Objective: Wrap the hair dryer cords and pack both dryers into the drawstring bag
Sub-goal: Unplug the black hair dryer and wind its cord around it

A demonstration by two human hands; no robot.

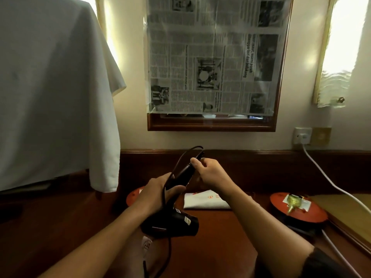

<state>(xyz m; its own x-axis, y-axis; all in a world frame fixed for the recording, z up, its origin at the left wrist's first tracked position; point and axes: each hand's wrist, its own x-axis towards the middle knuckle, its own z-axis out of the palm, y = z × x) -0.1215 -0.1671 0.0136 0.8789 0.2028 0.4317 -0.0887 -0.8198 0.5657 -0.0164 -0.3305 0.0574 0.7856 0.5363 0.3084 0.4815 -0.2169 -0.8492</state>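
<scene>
Above the dark wood surface (216, 227), centre frame: left hand (158, 191) grips the handle of the black hair dryer (172, 223), thumb wrapped over it, barrel pointing down-right just off the surface. Right hand (210, 173) has its fingers curled, pinching the black cord (180, 159) near the handle end; cord arcs in a loop above both hands, the rest hangs past the dryer toward the frame bottom. White folded cloth bag (204, 201) with red print lies flat just behind the dryer. Red round tray (301, 209) to the right, well apart. White towel (56, 93) draped at left. Newspaper-covered mirror (212, 57) on the wall.
</scene>
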